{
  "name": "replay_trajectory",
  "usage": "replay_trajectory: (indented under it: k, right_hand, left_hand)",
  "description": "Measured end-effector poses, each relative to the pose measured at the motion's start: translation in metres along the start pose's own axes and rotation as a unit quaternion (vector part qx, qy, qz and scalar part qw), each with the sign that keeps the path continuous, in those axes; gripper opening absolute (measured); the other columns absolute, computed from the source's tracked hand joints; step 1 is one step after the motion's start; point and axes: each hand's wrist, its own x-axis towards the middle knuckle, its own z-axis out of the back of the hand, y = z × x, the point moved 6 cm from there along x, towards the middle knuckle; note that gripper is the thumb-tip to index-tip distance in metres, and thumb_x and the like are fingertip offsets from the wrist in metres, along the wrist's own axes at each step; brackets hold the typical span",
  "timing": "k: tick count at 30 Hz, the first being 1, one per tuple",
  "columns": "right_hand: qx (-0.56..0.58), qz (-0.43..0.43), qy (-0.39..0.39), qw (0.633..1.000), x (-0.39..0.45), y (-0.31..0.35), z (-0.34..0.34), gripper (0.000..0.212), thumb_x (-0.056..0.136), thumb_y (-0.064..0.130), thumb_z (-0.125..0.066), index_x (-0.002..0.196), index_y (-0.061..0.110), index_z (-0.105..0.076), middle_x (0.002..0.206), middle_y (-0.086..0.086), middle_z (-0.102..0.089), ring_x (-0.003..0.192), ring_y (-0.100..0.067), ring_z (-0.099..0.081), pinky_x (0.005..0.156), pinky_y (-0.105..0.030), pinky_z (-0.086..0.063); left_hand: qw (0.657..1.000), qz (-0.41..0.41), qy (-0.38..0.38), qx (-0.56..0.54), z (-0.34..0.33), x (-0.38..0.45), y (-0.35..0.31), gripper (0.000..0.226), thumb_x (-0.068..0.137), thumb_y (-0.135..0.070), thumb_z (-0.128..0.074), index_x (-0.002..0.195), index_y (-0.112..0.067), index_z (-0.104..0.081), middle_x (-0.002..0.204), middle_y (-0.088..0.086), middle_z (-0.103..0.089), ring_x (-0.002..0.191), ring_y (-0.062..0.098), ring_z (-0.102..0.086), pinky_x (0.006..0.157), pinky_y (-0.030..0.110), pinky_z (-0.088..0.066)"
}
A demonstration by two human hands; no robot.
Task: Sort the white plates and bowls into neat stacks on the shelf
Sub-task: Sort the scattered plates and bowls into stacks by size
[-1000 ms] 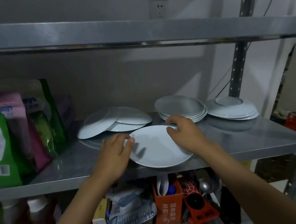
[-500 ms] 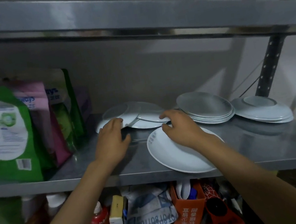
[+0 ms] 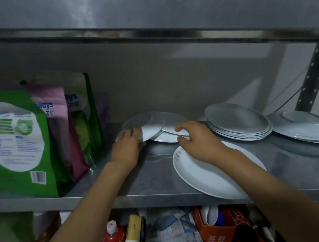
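On the steel shelf (image 3: 134, 179) lies a loose pile of upturned white plates (image 3: 155, 123) at the back. My left hand (image 3: 128, 146) grips the left edge of that pile. My right hand (image 3: 197, 142) pinches the right rim of a lower plate in the same pile. Under my right wrist a large white plate (image 3: 211, 177) lies flat near the shelf's front edge. A neat stack of white plates (image 3: 238, 123) stands to the right, and a stack of upturned plates (image 3: 306, 129) sits at the far right.
Green and pink bags (image 3: 15, 141) stand on the shelf's left part. An upper steel shelf (image 3: 138, 19) hangs close overhead. A perforated upright post (image 3: 312, 77) rises at the right. Below are a red bottle (image 3: 114, 241), boxes and an orange holder (image 3: 212, 236).
Both hands left the large front plate and reached back to the loose pile. My left hand now grips its left edge, my right its right rim. The view shifted left.
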Motion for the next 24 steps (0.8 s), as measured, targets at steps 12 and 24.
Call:
replay_trajectory:
  k: [12,24]
  right_hand:
    - [0.03,-0.015,0.024,0.999,-0.004,0.011,-0.01,0.03,0.09,0.022,-0.053,0.12,0.019,-0.059,0.128,0.001,-0.055,0.116,-0.016,-0.051,0.093,-0.025,-0.038]
    - [0.049,0.039,0.0,0.998,-0.013,0.044,0.001,0.039,0.091,0.025,-0.055,0.129,0.017,-0.052,0.133,-0.002,-0.055,0.124,-0.021,-0.048,0.101,-0.034,-0.04]
  left_hand:
    - [0.981,0.036,-0.098,0.167,0.069,-0.017,-0.003,0.025,0.061,0.015,-0.067,0.083,0.005,-0.06,0.072,0.021,-0.066,0.056,0.035,-0.067,0.041,0.03,-0.048]
    - [0.939,0.143,-0.275,-0.15,0.133,-0.035,0.007,0.022,0.098,-0.012,-0.039,0.094,0.001,-0.056,0.083,0.022,-0.063,0.072,0.038,-0.063,0.064,0.05,-0.056]
